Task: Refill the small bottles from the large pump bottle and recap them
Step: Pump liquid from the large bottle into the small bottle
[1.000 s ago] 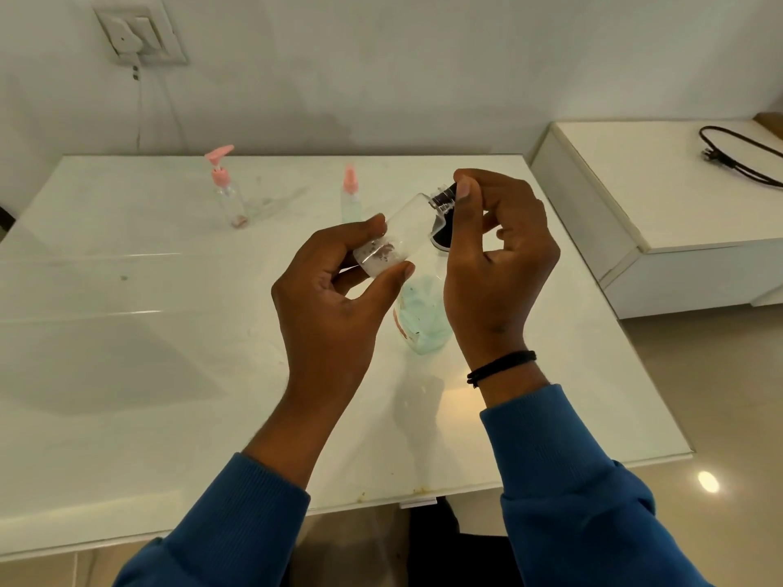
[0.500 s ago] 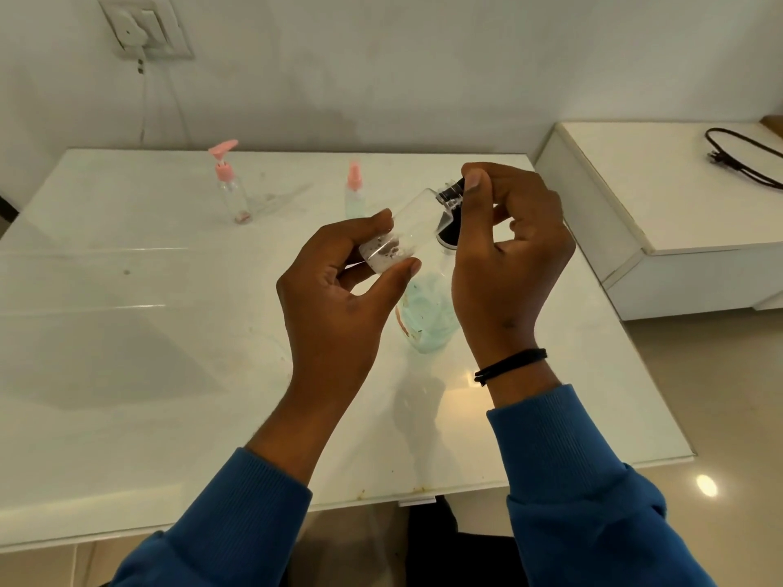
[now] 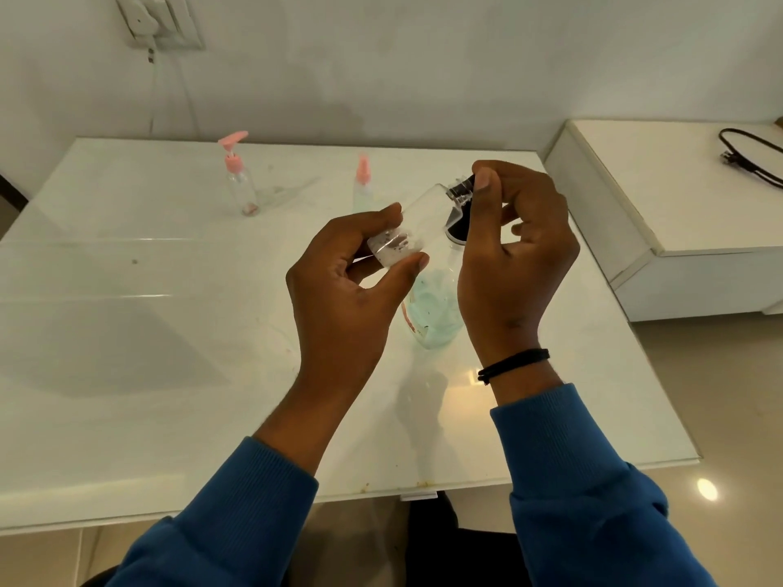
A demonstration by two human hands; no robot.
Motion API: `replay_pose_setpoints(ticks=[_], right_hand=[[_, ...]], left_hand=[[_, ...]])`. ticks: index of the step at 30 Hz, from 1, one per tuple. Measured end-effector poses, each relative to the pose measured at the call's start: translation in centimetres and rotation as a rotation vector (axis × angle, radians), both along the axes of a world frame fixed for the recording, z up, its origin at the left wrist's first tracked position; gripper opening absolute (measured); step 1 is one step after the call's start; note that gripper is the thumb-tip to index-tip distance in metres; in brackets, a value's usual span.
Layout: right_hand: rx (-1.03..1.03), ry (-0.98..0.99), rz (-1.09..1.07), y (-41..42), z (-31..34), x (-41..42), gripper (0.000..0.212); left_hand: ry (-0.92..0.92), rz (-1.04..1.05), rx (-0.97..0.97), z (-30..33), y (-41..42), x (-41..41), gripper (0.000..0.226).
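Observation:
My left hand (image 3: 351, 286) grips the base of a small clear bottle (image 3: 413, 224), tilted with its neck up to the right, above the table. My right hand (image 3: 512, 252) pinches the bottle's dark cap (image 3: 461, 189) between thumb and fingers. Directly below stands the large bottle (image 3: 436, 311) with pale blue-green liquid; its black pump top (image 3: 457, 228) is partly hidden by my right hand. Two more small clear bottles stand at the back: one with a pink pump (image 3: 238, 175), one with a pink spray top (image 3: 362, 182).
The white glass-topped table (image 3: 148, 353) has its front edge close to me. A lower white cabinet (image 3: 661, 213) stands to the right with a black cable (image 3: 750, 158) on it. A wall socket (image 3: 159, 21) with a cord is at upper left.
Both hands and the small bottle have stayed almost in place; my right thumb and fingers have shifted slightly on the cap. The camera has tilted a little.

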State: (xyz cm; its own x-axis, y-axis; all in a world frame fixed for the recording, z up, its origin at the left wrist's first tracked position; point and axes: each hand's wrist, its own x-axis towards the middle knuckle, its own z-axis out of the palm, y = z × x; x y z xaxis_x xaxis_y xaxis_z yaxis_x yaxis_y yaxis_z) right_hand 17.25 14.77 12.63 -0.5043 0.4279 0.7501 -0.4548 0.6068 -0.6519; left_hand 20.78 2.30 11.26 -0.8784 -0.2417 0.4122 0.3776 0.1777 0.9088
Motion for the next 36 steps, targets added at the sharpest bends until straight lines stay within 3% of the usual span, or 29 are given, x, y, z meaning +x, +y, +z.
replay_pose_setpoints(ticks=[36], right_hand=[[-0.061,-0.036,0.002,-0.4,-0.2,0.2,0.013]], left_hand=[[0.023,-0.006,-0.038,-0.1,0.2,0.0,0.041]])
